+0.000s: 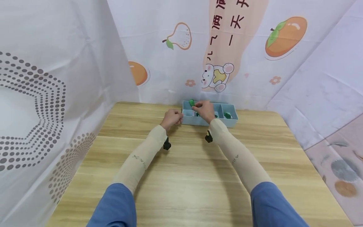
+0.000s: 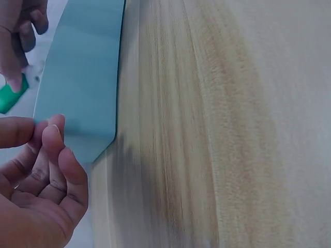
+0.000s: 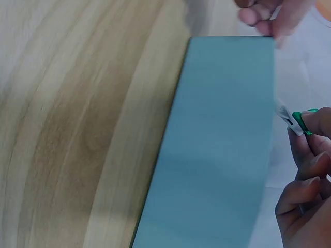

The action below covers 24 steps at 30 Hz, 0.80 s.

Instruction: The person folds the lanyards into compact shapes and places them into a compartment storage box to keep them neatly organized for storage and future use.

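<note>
A long pale blue divided box point(image 1: 195, 120) stands at the back of the table. My left hand point(image 1: 171, 118) pinches the rim at its left end; in the left wrist view, that hand point(image 2: 46, 186) has its other fingers curled beside the box wall point(image 2: 83, 67). Above the left part of the box, my right hand point(image 1: 205, 110) pinches a small green-and-white piece point(image 1: 191, 102) between thumb and finger. In the right wrist view this piece point(image 3: 300, 122) looks like a clip, with a white slotted end. More green pieces point(image 1: 227, 115) lie in the box, partly hidden by my right hand.
Under the box is a wood-grain table point(image 1: 184, 176). Right behind it hangs a white printed cloth point(image 1: 158, 85), and more cloth point(image 1: 85, 63) hangs along the left side. A divider splits off the box's right compartment. A small black device point(image 1: 167, 144) sits at each wrist.
</note>
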Available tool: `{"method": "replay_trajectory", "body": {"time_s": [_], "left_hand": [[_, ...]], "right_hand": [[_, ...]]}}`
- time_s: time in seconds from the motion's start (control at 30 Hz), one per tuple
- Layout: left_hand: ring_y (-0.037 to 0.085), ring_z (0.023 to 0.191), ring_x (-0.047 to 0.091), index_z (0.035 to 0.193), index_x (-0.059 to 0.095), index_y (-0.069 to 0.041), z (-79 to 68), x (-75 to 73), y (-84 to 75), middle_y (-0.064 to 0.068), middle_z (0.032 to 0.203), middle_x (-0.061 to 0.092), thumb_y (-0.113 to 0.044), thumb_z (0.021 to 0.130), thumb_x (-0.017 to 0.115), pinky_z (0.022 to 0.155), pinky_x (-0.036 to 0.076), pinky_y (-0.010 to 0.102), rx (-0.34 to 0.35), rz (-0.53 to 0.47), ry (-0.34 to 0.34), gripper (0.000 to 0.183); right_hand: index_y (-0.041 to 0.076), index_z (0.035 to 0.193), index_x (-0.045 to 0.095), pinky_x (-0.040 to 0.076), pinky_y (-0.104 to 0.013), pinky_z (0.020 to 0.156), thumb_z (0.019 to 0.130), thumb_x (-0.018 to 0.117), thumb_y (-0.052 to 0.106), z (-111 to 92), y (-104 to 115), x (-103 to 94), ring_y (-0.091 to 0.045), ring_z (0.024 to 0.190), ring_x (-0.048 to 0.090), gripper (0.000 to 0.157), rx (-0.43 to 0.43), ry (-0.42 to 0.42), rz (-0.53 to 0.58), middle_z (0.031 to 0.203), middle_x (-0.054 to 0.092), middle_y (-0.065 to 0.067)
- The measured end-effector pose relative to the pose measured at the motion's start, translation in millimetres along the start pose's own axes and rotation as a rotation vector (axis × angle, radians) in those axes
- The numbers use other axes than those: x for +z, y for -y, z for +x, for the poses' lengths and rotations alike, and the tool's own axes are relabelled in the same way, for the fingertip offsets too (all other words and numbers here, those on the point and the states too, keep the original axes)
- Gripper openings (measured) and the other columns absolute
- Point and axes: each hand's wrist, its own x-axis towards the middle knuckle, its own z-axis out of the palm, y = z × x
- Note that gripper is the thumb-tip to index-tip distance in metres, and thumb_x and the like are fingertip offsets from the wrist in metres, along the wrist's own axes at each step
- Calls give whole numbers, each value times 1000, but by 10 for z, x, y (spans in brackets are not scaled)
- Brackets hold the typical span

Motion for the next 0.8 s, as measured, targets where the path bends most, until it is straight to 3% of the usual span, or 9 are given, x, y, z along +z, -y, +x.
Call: {"method": "replay_trajectory", "body": {"time_s": [0.3, 0.57, 0.7, 0.8], "left_hand": [[16, 64, 62, 94, 72, 3, 24, 79, -15, 14, 82, 72, -16, 100, 63, 64, 54, 32, 6, 51, -5, 22], [17, 62, 58, 96, 70, 10, 7, 47, -41, 13, 78, 70, -16, 101, 61, 65, 51, 35, 22, 43, -11, 27], [18, 63, 58, 91, 68, 9, 2, 33, -47, 18, 83, 71, -14, 102, 60, 66, 50, 35, 23, 13, -9, 27], [17, 65, 60, 94, 68, 9, 2, 28, -42, 23, 91, 72, -14, 103, 60, 67, 52, 35, 14, 6, 0, 26]], "right_hand": [[9, 116, 79, 56, -44, 86, 95, 75, 24, 50, -95, 216, -24, 100, 71, 26, -79, 5, -293, 108, 77, -7], [10, 107, 81, 57, -49, 82, 95, 75, 22, 127, -16, 340, -28, 95, 72, 18, -83, -23, -436, 105, 77, -8], [11, 90, 82, 56, -48, 72, 95, 74, 20, 195, 11, 393, -26, 78, 67, 13, -96, -12, -509, 89, 75, -7], [11, 72, 75, 51, -46, 63, 95, 72, 17, 249, 26, 413, -25, 66, 55, 24, -105, 18, -577, 73, 67, -6]]}}
